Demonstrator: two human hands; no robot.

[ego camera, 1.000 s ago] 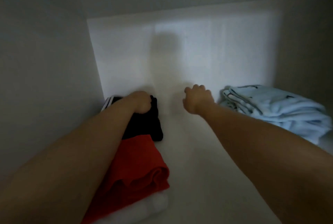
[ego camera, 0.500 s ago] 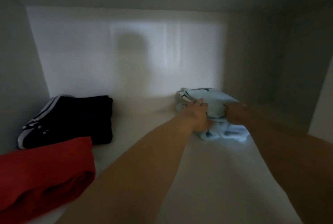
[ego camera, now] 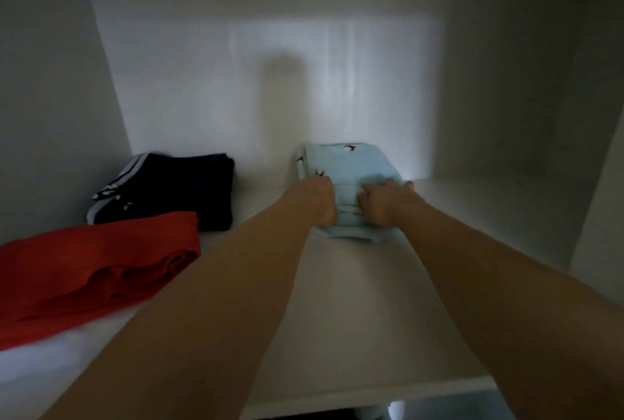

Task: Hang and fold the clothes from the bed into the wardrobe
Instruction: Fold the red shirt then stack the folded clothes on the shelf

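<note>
Wardrobe shelf (ego camera: 354, 301), white, dimly lit, holding three folded lots. Item 1: light blue folded garment (ego camera: 351, 166), small dark print, lying toward the back wall (ego camera: 236, 81) at centre-right. It is the piece in hand. The left grip (ego camera: 322, 201) is curled against its near left edge and the right grip (ego camera: 381, 205) is curled over its near right corner, so both are closed on the cloth. Holding it at both sides probably keeps the layers from splaying while the bundle is squared up or slid deeper. Item 2: black garment with white stripes (ego camera: 175, 186), folded, at the back left near the side wall and well apart from item 1. Item 3: red garment (ego camera: 101, 267), folded, directly in front of the black one, its far edge touching or overlapping it. Dark lots appear to be grouped left and the pale lot kept separate, with bare shelf between them where the forearms reach in. Status, as judged: folding of these pieces is done and the blue one is being seated. Neither the bed nor any hanging rail is in view.
</note>
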